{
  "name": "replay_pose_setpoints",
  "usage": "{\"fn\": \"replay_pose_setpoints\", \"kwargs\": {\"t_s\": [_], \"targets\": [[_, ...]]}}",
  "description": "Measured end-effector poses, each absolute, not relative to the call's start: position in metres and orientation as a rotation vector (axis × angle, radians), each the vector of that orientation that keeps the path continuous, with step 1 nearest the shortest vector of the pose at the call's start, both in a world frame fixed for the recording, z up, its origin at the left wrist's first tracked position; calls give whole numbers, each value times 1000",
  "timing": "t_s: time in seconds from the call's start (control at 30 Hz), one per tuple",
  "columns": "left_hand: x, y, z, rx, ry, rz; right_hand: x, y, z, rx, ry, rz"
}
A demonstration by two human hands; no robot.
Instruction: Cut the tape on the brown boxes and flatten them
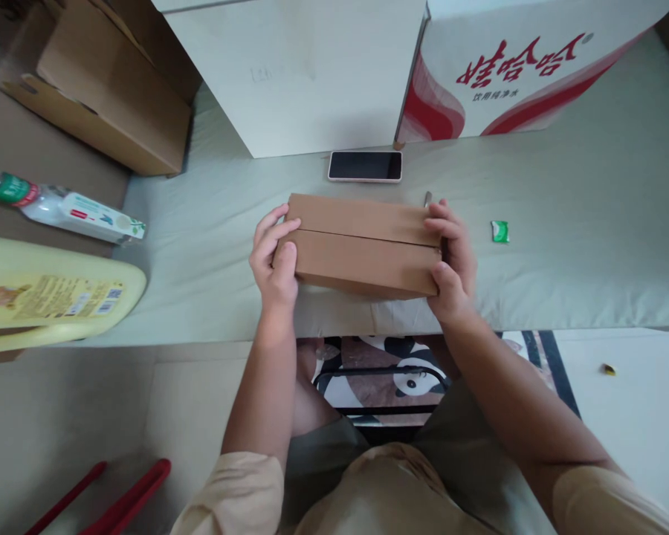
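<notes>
A brown cardboard box [362, 256] is held between my two hands over the front part of the cloth-covered surface. A seam runs along its upper face. My left hand [276, 256] grips the box's left end, thumb on the near side and fingers toward the far corner. On the right end, my right hand [451, 256] holds it the same way. Just beyond the right fingers, the tip of a small grey metal-looking item [428, 198] shows; the rest is hidden by the box. A phone [365, 166] with a dark screen lies beyond the box.
White cartons [312, 82] stand at the back, one with red print [513, 82]. Right of my hands lies a small green packet [500, 232]. At left are a large yellow jug [61, 290], a clear bottle [61, 204] and an open cardboard box [105, 89].
</notes>
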State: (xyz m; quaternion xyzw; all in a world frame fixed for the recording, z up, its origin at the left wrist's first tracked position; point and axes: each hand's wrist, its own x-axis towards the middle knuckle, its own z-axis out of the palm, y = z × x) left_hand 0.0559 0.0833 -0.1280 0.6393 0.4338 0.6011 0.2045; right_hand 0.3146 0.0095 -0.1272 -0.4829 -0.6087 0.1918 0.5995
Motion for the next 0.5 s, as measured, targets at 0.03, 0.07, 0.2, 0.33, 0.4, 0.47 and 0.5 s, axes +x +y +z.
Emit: {"fn": "replay_pose_setpoints", "kwargs": {"t_s": [0.03,0.07,0.2,0.33,0.4,0.47,0.5], "targets": [[53,86,-130,1758,1216,1691,315,10,-131,-1145,-1381,445],[49,89,-132,1718,1228,1710,315,12,-134,-1182,-1342,444],[27,104,-148,1454,1272,1784,314,15,-144,-1337,-1206,580],[14,111,-157,1214,1292,1810,299,9,-147,-1351,-1260,922],[15,109,-155,1129,1289,1776,289,4,-150,-1276,-1265,1089],[22,105,-151,1080,1295,1696,281,-1,-155,-1197,-1208,1208],[26,102,-149,1078,1300,1639,279,-3,-157,-1172,-1184,1231]]}}
